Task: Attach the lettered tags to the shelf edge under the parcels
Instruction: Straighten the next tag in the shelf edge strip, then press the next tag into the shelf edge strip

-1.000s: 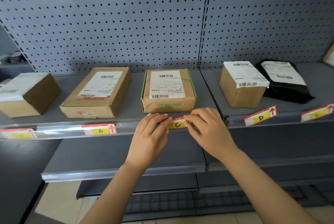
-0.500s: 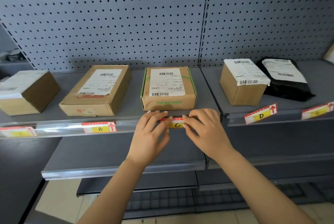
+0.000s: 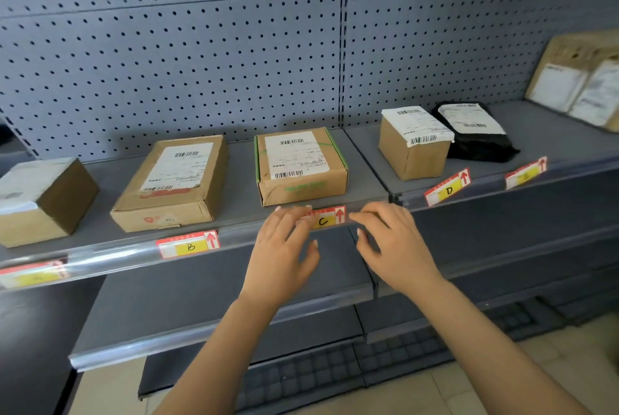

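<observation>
A red, white and yellow tag marked C (image 3: pixel 325 219) sits in the clear strip on the shelf edge (image 3: pixel 110 255), under the green-taped parcel (image 3: pixel 299 165). My left hand (image 3: pixel 284 248) is just left of the tag, its fingertips overlapping the tag's left end. My right hand (image 3: pixel 390 243) hovers to the right of it, fingers spread, off the tag. Tag B (image 3: pixel 188 244) sits under the flat brown parcel (image 3: pixel 174 181). Tag D (image 3: pixel 447 191) hangs tilted under the small box (image 3: pixel 413 143). Another tag (image 3: pixel 525 172) is under the black bag (image 3: pixel 475 131), and a blurred one (image 3: pixel 31 274) at far left.
A brown box (image 3: pixel 43 200) stands at the shelf's left end. Another parcel (image 3: pixel 579 79) leans at the far right. A pegboard wall (image 3: pixel 201 46) backs the shelf. A lower grey shelf (image 3: pixel 201 307) juts out beneath my forearms.
Both hands have drawn apart from tag C; the right hand has let go and moved right, so the whole tag now shows. The camera view has shifted left and tilted.
</observation>
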A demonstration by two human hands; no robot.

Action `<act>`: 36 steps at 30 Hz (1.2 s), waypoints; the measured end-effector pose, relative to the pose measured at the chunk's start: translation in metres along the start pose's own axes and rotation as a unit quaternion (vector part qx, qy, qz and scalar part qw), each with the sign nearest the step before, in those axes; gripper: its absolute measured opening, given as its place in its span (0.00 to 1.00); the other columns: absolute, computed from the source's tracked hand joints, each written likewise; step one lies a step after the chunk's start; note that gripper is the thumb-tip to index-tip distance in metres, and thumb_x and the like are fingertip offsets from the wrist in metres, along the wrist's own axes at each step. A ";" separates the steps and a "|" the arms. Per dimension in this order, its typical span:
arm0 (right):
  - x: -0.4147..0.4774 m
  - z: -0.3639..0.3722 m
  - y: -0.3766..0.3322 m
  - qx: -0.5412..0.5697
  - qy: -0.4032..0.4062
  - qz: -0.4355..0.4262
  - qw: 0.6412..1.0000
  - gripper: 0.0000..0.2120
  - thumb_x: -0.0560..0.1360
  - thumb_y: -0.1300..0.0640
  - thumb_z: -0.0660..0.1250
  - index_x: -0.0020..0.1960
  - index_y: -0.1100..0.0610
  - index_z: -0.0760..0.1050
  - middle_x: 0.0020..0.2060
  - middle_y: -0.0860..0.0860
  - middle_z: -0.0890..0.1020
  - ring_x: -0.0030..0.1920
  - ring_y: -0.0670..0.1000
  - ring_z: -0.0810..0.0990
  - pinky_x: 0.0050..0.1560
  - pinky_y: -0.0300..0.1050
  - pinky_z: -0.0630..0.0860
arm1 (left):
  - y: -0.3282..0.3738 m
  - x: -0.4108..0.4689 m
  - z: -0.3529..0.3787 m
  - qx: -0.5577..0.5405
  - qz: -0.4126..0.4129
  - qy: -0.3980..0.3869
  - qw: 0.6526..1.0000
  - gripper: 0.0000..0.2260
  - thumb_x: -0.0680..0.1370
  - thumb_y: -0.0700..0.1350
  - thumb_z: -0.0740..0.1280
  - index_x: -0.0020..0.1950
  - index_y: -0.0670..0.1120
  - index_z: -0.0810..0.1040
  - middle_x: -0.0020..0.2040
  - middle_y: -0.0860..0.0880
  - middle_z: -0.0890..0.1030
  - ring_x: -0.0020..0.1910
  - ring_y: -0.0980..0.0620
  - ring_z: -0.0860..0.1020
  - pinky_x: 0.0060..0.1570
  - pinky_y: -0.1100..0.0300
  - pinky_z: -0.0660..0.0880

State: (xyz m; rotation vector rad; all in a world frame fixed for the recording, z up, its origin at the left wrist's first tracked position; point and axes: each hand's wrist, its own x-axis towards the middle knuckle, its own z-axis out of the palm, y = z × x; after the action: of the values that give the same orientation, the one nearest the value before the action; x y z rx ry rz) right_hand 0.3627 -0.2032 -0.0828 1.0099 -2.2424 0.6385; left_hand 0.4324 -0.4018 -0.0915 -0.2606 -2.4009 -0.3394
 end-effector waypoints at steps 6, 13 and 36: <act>-0.020 -0.020 -0.022 -0.013 -0.011 0.076 0.997 0.14 0.71 0.64 0.69 0.56 0.58 0.77 0.48 0.52 0.76 0.49 0.51 0.73 0.54 0.43 0.66 | 0.025 -0.008 -0.008 -0.073 0.023 -0.008 0.997 0.15 0.76 0.44 0.67 0.62 0.44 0.77 0.59 0.48 0.77 0.60 0.48 0.74 0.65 0.53 0.67; -0.080 -0.048 -0.051 -0.061 -0.063 0.123 0.989 0.15 0.73 0.61 0.68 0.59 0.56 0.75 0.50 0.50 0.75 0.49 0.51 0.73 0.51 0.44 0.67 | 0.055 -0.043 -0.003 -0.135 0.052 -0.036 0.989 0.14 0.76 0.46 0.66 0.61 0.45 0.78 0.57 0.49 0.78 0.59 0.49 0.75 0.61 0.56 0.69; -0.047 -0.101 0.113 -0.047 -0.044 0.059 0.996 0.15 0.72 0.62 0.69 0.58 0.55 0.76 0.51 0.49 0.76 0.53 0.50 0.73 0.54 0.45 0.70 | 0.138 0.059 0.086 -0.061 0.018 0.015 0.998 0.14 0.77 0.49 0.64 0.61 0.47 0.77 0.54 0.49 0.78 0.53 0.51 0.74 0.55 0.59 0.66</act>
State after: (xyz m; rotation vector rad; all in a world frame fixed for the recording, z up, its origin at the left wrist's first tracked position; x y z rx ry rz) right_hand 0.3316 -0.0491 -0.0632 0.8797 -2.3990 0.5422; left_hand 0.3739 -0.2395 -0.0908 -0.3517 -2.3464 -0.4707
